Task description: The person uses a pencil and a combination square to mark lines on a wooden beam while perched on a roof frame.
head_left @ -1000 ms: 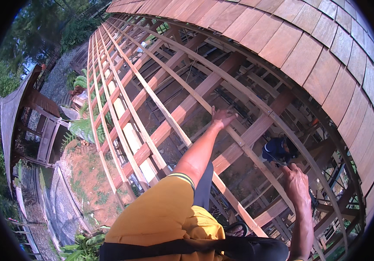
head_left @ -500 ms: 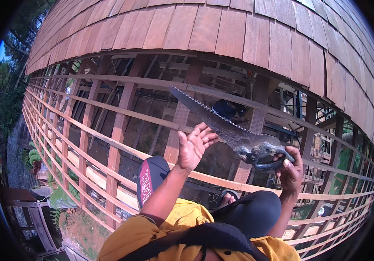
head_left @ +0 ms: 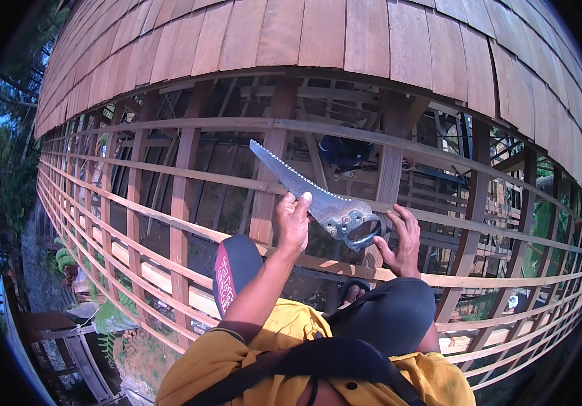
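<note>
A hand saw (head_left: 323, 215) with a dark handle lies slantwise in front of me, its toothed edge facing up and away and its tip pointing to the upper left. My left hand (head_left: 293, 220) grips the back of the blade near its middle, thumb on top. Beside the saw's handle, my right hand (head_left: 404, 241) is held with its fingers apart. It is off the handle or barely at its edge, and holds nothing.
Wooden battens (head_left: 189, 171) run across rafters (head_left: 181, 223) beneath me, with open gaps between. Overlapping wooden shingles (head_left: 365, 37) cover the roof ahead. Through the gaps, a person in dark clothing (head_left: 346, 153) shows below. My sandalled foot (head_left: 353, 292) rests among the battens.
My left hand has closed on the saw blade, and my right hand has let go of the handle. The saw has moved left and nearer to me.
</note>
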`<state>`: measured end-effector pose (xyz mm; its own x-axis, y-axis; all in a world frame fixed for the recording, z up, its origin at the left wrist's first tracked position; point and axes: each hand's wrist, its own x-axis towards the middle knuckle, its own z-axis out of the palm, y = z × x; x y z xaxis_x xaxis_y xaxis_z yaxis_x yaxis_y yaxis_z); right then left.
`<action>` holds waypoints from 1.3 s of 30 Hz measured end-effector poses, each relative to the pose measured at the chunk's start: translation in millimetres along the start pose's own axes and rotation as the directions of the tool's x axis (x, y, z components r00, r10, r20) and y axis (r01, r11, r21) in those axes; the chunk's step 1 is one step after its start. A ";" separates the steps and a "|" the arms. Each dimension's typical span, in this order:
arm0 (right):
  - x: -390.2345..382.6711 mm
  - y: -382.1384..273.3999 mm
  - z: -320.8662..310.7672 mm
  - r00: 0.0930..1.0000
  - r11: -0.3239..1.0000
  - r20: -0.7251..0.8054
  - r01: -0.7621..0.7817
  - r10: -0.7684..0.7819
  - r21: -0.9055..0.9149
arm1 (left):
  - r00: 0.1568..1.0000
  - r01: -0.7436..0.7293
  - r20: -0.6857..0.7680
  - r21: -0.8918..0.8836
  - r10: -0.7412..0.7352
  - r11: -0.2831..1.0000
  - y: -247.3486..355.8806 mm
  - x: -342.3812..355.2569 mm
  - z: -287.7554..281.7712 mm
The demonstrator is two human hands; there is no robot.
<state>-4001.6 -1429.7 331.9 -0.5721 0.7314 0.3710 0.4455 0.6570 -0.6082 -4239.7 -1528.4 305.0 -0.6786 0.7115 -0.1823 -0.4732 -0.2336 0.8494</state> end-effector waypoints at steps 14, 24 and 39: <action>-32.3 23.7 39.6 0.930 0.893 0.212 0.351 -0.299 -0.281 | 0.998 -0.029 0.049 0.037 0.027 0.999 -15.3 2.6 21.9; 17.7 -4.8 -19.6 0.965 0.985 0.199 0.174 -0.172 0.006 | 0.908 0.340 0.138 0.312 -0.397 0.887 59.2 9.7 77.4; 10.7 -151.6 -314.8 0.313 -0.576 0.493 0.288 0.812 0.765 | 0.972 -0.227 0.213 0.959 -0.095 -0.171 221.3 299.6 375.3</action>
<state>-3858.5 -1463.9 649.0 -0.1567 0.6720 -0.7238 -0.9481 -0.3077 -0.0804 -4336.8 -1118.1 624.2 -0.4951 0.8553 -0.1526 0.7735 0.5139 0.3708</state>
